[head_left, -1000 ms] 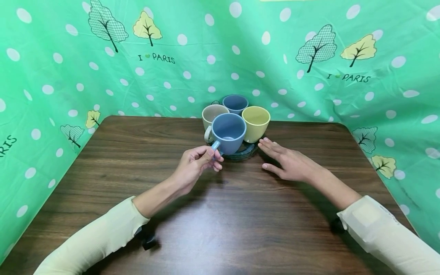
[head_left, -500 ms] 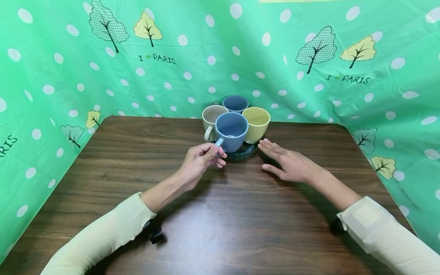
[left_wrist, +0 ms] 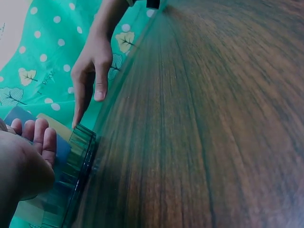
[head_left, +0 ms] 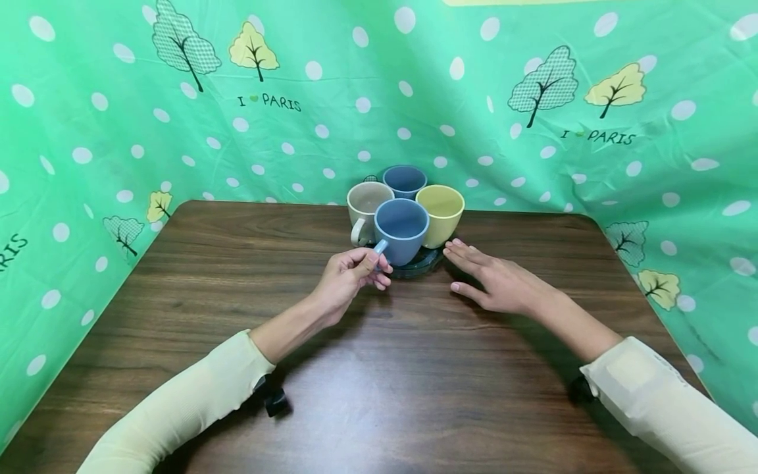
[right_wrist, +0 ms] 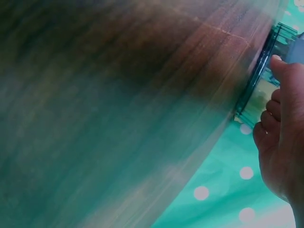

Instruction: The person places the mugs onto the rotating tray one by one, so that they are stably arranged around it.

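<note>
A light blue mug (head_left: 403,240) stands at the front of a dark glass tray (head_left: 422,267). My left hand (head_left: 349,278) pinches its handle between thumb and fingers. Behind it on the tray are a whitish mug (head_left: 362,209) at the left, a yellow mug (head_left: 441,216) at the right and a darker blue mug (head_left: 405,181) at the back. My right hand (head_left: 494,280) lies with straight fingers, its fingertips right at the tray's right rim. In the left wrist view, the clear ridged wall of the tray (left_wrist: 78,159) shows beside the left hand (left_wrist: 28,161).
The dark wood table (head_left: 379,368) carries the tray near its back edge. A green dotted curtain (head_left: 355,85) hangs behind and along both sides. Black wrist devices (head_left: 275,400) sit under both sleeves.
My left hand has moved slightly right with the light blue mug, which has shifted right and come down onto the tray's front. The right hand has stayed still.
</note>
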Tool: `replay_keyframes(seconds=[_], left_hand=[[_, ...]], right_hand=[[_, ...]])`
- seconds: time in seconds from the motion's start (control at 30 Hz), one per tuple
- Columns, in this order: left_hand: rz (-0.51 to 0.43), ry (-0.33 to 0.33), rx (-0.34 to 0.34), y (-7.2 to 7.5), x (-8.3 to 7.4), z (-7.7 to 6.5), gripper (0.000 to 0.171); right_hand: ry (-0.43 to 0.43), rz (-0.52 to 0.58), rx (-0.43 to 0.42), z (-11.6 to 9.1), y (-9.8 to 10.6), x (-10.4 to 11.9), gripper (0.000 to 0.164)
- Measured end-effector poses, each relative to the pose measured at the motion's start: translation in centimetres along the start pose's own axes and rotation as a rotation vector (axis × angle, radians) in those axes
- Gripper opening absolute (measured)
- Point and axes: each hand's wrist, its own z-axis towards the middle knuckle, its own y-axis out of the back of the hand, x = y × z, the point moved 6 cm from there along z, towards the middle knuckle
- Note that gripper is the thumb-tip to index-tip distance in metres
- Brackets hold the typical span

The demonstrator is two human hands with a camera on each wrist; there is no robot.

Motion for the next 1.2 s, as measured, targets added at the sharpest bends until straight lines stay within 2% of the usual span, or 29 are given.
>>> replay_keyframes(seconds=[0.17,0.47,0.7,0.8,0.97,1.07,1.2], left_hand=[[0.008,0.039,0.0,0.1,0.3,0.2,0.027],[0.03,0.077,0.047,0.4,0.0,0.7,0.029],[0.101,0.113,0.051,0.9,-0.4,1.2,0.032],[0.155,0.114,0.021,1.2,-0.7,1.3,0.032],[0.256,0.078,-0.059,1.7,-1.1,1.3,0.031],[0.295,0.046,-0.143,2.2,-1.3,1.2,0.027],[0.3,0.002,-0.264,2.9,-1.7,0.8,0.021]], right_hand=[[0.001,-0.001,-0.002,0.1,0.1,0.1,0.073],[0.009,0.0,-0.009,0.3,0.2,0.4,0.073],[0.01,0.0,-0.016,0.2,0.2,0.6,0.073],[0.008,-0.002,-0.014,0.1,0.2,0.5,0.074],[0.008,-0.005,-0.011,0.0,0.0,0.4,0.075],[0.01,-0.005,-0.013,0.1,0.0,0.4,0.075],[0.011,-0.004,-0.017,0.2,0.1,0.5,0.074]])
